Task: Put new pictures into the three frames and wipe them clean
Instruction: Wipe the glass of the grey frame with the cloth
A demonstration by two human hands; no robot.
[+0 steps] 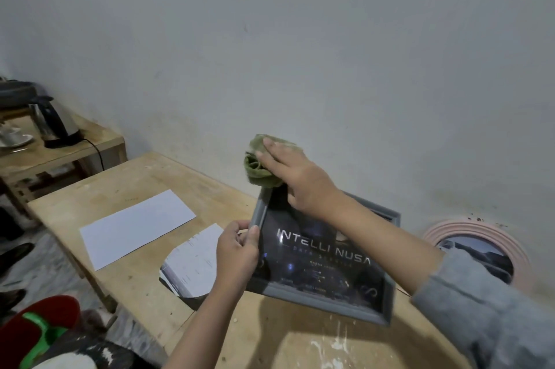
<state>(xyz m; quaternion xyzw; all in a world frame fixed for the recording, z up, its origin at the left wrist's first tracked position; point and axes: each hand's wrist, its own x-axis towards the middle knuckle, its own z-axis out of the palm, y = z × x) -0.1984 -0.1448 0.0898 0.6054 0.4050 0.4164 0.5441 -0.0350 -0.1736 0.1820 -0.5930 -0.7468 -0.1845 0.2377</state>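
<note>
A grey rectangular frame [324,304] with a dark "INTELLI NUSA" picture is lifted at a tilt above the wooden table [126,194]. My left hand [238,251] grips the frame's left edge, thumb on the front. My right hand [292,176] lies with straight fingers on a green cloth [255,168] and presses it against the frame's top left corner. A second grey frame [387,214] lies behind, mostly hidden by my right arm. A round pink frame [477,232] with a picture inside rests at the right by the wall.
A blank white sheet [136,226] and a cut printed sheet [192,263] lie on the table's left half. A low side table at far left holds an electric kettle [54,123] with a cord and a cup on a saucer [13,135]. A red and green object [39,329] lies on the floor.
</note>
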